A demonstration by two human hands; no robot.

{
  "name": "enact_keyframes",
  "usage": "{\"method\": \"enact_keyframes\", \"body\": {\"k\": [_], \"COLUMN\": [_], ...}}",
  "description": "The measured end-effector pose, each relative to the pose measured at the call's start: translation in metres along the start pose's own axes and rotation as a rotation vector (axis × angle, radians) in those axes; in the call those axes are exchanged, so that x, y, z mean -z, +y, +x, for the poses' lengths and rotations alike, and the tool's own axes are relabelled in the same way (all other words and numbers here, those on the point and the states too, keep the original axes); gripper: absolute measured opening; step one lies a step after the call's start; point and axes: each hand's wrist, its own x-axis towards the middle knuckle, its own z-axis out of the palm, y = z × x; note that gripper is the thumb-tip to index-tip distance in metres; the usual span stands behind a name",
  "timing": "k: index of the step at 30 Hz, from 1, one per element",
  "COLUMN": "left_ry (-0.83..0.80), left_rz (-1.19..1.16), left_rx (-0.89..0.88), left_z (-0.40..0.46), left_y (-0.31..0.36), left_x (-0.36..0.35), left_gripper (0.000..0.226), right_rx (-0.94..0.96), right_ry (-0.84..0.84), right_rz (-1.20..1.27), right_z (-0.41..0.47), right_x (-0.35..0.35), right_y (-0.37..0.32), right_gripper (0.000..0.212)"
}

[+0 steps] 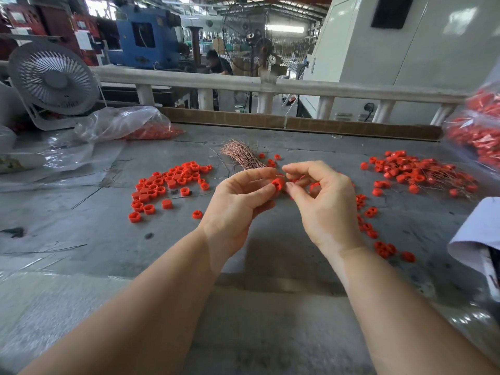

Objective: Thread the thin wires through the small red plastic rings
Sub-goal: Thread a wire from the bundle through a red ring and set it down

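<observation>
Pinching one red ring [278,184] at frame centre, the left hand [238,201] is closing its grip on it while the right hand [322,198] is pinching a thin wire [281,175] just above. Steadying the ring's hole toward the wire tip looks wise. Beyond, loose rings [167,185] are lying centre-left on the worktop [81,212], the wire bundle [240,155] just behind the hands, threaded rings [416,171] right; nothing is blocking.

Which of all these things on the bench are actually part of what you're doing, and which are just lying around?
Part of the job:
red ring pinched in the left hand
right hand, at the ring
wire bundle
loose rings
wired rings

Just lying about:
desk fan
plastic bag
white cloth
</observation>
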Motion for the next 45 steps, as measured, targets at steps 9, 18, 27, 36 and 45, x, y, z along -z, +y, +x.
{"method": "enact_keyframes", "body": {"k": [9,18,27,36,45], "left_ry": [-0.001,0.007,-0.001,0.011,-0.045], "left_rz": [0.004,-0.023,-0.109,-0.143,-0.168], "left_rx": [-0.01,0.014,0.094,0.102,0.19], "left_z": [0.0004,-0.0004,-0.002,-0.0022,-0.0034], "left_y": [-0.0005,0.0013,0.0052,0.0038,0.0024], "left_x": [0.0001,-0.0023,-0.0048,-0.006,-0.0055], "left_gripper": [0.023,0.022,0.017,0.012,0.011], "right_rx": [0.051,0.074,0.076,0.072,0.07], "right_ry": [0.006,0.017,0.02,0.002,-0.001], "right_rz": [-0.047,-0.053,-0.073,-0.087,-0.082], "right_z": [0.0006,0.0005,0.0001,-0.0007,0.0001], "right_x": [0.0002,-0.0004,0.0003,0.0012,0.0013], "right_y": [0.0006,0.0024,0.0026,0.0005,0.0], "right_gripper": [0.024,0.022,0.019,0.018,0.02]}}
